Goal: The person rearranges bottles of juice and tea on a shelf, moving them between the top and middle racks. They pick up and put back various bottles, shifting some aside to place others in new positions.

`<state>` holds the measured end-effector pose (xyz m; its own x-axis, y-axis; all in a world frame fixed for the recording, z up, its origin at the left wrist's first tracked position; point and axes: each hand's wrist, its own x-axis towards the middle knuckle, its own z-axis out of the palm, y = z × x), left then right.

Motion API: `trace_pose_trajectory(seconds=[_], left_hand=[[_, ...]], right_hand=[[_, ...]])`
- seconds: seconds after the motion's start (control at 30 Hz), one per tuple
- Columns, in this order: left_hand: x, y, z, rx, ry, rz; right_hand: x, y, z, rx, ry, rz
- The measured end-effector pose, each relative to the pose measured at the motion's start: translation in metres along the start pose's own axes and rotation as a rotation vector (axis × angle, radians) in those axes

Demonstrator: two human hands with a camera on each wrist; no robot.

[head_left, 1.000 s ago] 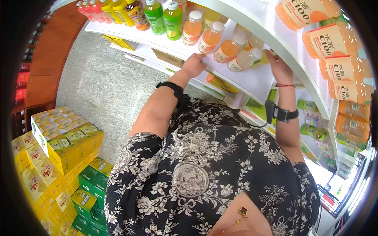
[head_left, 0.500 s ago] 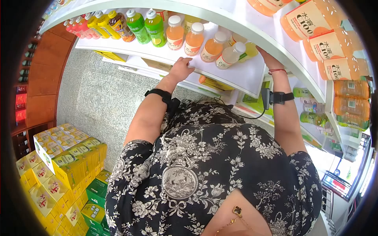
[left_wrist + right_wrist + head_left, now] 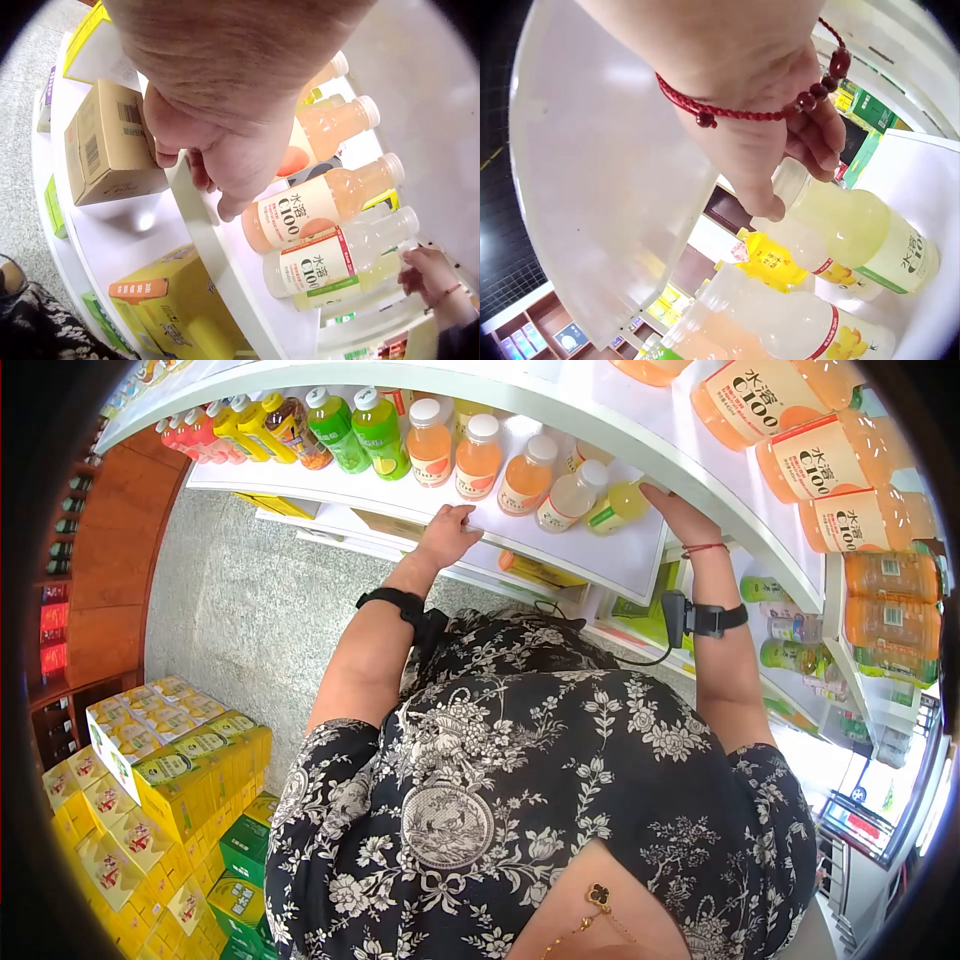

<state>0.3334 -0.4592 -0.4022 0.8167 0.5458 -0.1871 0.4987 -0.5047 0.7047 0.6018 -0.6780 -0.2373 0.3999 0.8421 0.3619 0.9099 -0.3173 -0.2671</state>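
In the head view my right hand (image 3: 684, 517) reaches under the upper shelf to a pale yellow-green drink bottle (image 3: 618, 507). The right wrist view shows thumb and fingers pinching its white cap (image 3: 791, 178). That bottle stands at the right end of the front row, beside a cloudy white bottle (image 3: 572, 496). My left hand (image 3: 449, 538) grips the front edge of the shelf (image 3: 225, 262), fingers curled at the edge, just before the peach-coloured bottles (image 3: 478, 458). From the left wrist camera, the right hand (image 3: 427, 274) shows at the far side of the row.
Green bottles (image 3: 380, 435) and yellow bottles stand farther left on this shelf. Larger orange bottles (image 3: 820, 465) line the upper shelf, whose edge (image 3: 560, 415) arches above my right hand. A cardboard box (image 3: 112, 146) and a yellow carton (image 3: 176, 307) sit one level below. Stacked cartons (image 3: 200, 770) stand on the floor.
The yellow-green bottle has come forward with my right hand, from partly behind the cloudy white one to beside it. My left hand stays at the shelf edge. The head view has shifted slightly.
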Motion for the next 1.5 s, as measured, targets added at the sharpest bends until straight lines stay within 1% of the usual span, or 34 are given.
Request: trace_pose_trajectory(seconds=[0.07,0.1,0.17,0.3,0.37,0.4,0.47,0.5,0.57,0.6,0.67,0.8,0.87,0.9,0.93,0.97,1.0,1.1,1.23,1.3,1.37,1.4,1.5], left_hand=[[0.0,0.001,0.0,0.001,0.005,-0.004],[0.0,0.001,-0.001,0.004,0.005,-0.004],[0.0,0.002,-0.001,0.006,0.005,-0.005],[0.0,0.002,0.0,0.011,0.013,-0.02],[0.0,0.002,0.001,0.021,0.015,-0.031],[0.0,0.001,0.001,0.02,0.02,-0.028],[0.0,0.002,0.002,0.02,0.027,-0.024],[0.0,0.002,0.002,0.025,0.03,-0.024],[0.001,0.001,0.004,0.031,0.035,-0.029],[0.002,-0.003,0.007,0.039,0.058,-0.012],[0.0,-0.004,0.008,0.048,0.087,-0.002],[-0.003,-0.001,0.008,0.034,0.103,-0.017],[-0.003,0.0,0.01,0.029,0.112,-0.02],[-0.003,-0.001,0.011,0.028,0.112,-0.019],[-0.003,-0.002,0.011,0.028,0.113,-0.019],[-0.004,-0.002,0.01,0.024,0.119,-0.026],[-0.004,-0.002,0.01,0.02,0.117,-0.02],[-0.004,-0.002,0.011,0.016,0.125,-0.018],[-0.006,0.001,0.011,0.012,0.124,-0.039],[-0.006,0.0,0.011,0.005,0.124,-0.028],[-0.007,0.0,0.012,-0.005,0.119,-0.017],[-0.007,0.0,0.012,-0.001,0.118,-0.015],[-0.008,0.002,0.01,-0.001,0.11,-0.017]], right_hand=[[0.002,-0.017,-0.016,-0.013,-0.236,0.329],[-0.001,-0.01,-0.012,-0.013,-0.236,0.328],[-0.009,0.001,-0.004,0.203,-0.16,0.296],[-0.018,0.007,-0.012,0.168,-0.218,0.352],[-0.024,0.021,-0.01,0.263,-0.133,0.352],[-0.025,0.027,-0.011,0.264,-0.135,0.35],[-0.023,0.032,-0.02,0.084,-0.103,0.286],[-0.024,0.045,-0.017,0.084,-0.104,0.283],[-0.028,0.085,-0.003,0.001,-0.022,0.207],[-0.03,0.099,0.001,0.006,-0.024,0.203],[-0.032,0.122,0.007,-0.188,-0.038,0.191],[-0.031,0.159,0.018,-0.204,-0.074,0.179],[-0.025,0.157,0.015,-0.333,-0.136,0.137],[-0.023,0.156,0.01,-0.335,-0.135,0.128],[-0.016,0.127,-0.009,-0.314,-0.115,0.098],[-0.01,0.104,-0.015,-0.292,-0.097,0.069],[-0.009,0.105,-0.014,-0.291,-0.102,0.061],[0.019,0.102,0.01,-0.191,-0.139,0.006],[0.08,0.065,0.066,-0.061,-0.181,-0.063],[0.087,0.062,0.072,-0.028,-0.193,-0.088],[0.091,0.056,0.08,-0.036,-0.185,-0.03],[0.093,0.059,0.082,-0.038,-0.188,-0.032],[0.095,0.061,0.074,-0.118,-0.19,-0.053]])
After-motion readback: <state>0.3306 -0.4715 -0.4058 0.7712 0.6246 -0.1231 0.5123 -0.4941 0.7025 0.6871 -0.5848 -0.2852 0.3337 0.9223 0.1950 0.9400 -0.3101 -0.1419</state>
